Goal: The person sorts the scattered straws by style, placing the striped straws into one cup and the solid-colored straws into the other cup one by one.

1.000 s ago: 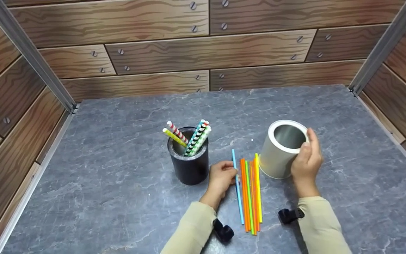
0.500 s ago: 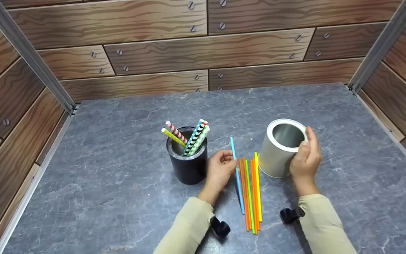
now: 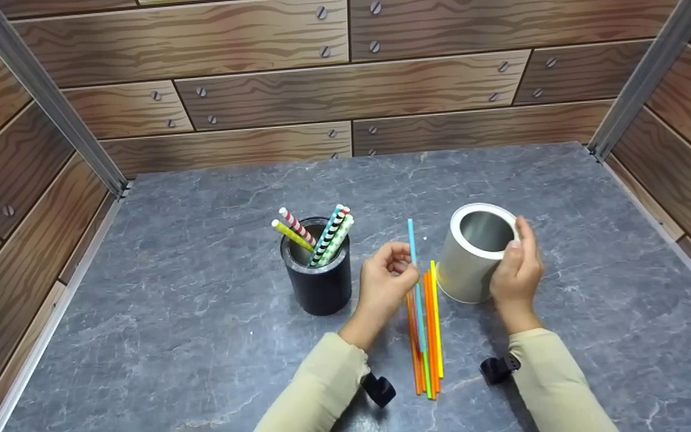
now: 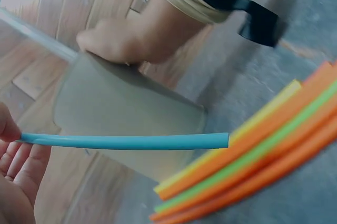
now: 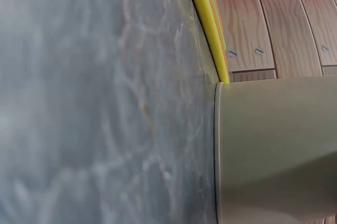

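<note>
My left hand [image 3: 386, 285] pinches a light blue drinking straw [image 3: 412, 240] between thumb and fingertips. In the left wrist view that blue straw [image 4: 131, 142] is raised, its free end in front of the other straws. Below the hand in the head view, a row of orange, green and yellow straws [image 3: 431, 336] lies side by side on the table. My right hand [image 3: 516, 279] holds the right side of an upright off-white can [image 3: 465, 276], near its rim. The can's visible inside holds no straws. No right fingers show in the right wrist view, only the can's side [image 5: 279, 145].
A black cup [image 3: 320, 291] with several patterned straws [image 3: 329, 237] stands left of my left hand. The grey marbled table [image 3: 171, 288] reaches back to wood-patterned walls [image 3: 261, 102], with metal posts [image 3: 633, 90] at the corners.
My left hand has lifted the blue straw off the table and carried it up and to the right, over the other straws. My right hand and the can stay in place.
</note>
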{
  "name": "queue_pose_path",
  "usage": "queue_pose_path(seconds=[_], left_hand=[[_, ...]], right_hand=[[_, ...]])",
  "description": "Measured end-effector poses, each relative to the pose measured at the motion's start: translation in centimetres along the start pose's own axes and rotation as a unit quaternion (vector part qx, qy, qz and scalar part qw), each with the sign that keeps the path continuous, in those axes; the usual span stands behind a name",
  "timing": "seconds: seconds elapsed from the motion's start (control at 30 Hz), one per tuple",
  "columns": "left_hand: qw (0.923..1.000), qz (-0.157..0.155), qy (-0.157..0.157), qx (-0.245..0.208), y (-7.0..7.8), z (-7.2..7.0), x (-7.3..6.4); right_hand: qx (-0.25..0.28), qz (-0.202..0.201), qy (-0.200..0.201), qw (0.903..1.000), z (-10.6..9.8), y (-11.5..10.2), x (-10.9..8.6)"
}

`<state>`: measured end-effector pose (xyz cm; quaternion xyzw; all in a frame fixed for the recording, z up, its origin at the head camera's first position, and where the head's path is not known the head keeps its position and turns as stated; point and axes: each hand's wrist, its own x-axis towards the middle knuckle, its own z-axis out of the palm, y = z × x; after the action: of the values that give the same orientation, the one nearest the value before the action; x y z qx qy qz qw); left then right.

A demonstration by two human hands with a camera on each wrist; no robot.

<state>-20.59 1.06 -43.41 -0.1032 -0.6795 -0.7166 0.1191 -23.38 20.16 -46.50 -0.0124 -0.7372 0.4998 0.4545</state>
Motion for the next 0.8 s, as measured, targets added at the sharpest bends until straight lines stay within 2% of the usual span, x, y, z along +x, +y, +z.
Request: queue_pose_path(seconds=[0.23, 0.4, 0.53, 0.63, 0.8], left_hand=[[0.9961, 0.087, 0.011, -0.009, 2.8, 0.2, 1.1], [0.989, 0.139, 0.012, -0.049, 5.0, 0.3, 1.7], [0.9825, 0.176, 0.014, -0.06, 6.3, 0.5, 1.8], [0.9746, 0.215, 0.023, -0.059, 7.0, 0.7, 1.9], [0.9546, 0.287, 0.043, -0.068, 7.7, 1.2, 2.3]], right_hand=[[-0.001, -0.006, 0.0, 1.0, 0.0, 0.0, 0.0], [-0.001, 0.0, -0.004, 1.0, -0.1, -0.1, 0.0], [-0.003, -0.005, -0.003, 1.0, -0.2, 0.1, 0.0], [-0.008, -0.007, -0.005, 0.9999, -0.4, 0.1, 0.0], [-0.029, 0.0, -0.029, 0.9991, -0.6, -0.3, 0.1]])
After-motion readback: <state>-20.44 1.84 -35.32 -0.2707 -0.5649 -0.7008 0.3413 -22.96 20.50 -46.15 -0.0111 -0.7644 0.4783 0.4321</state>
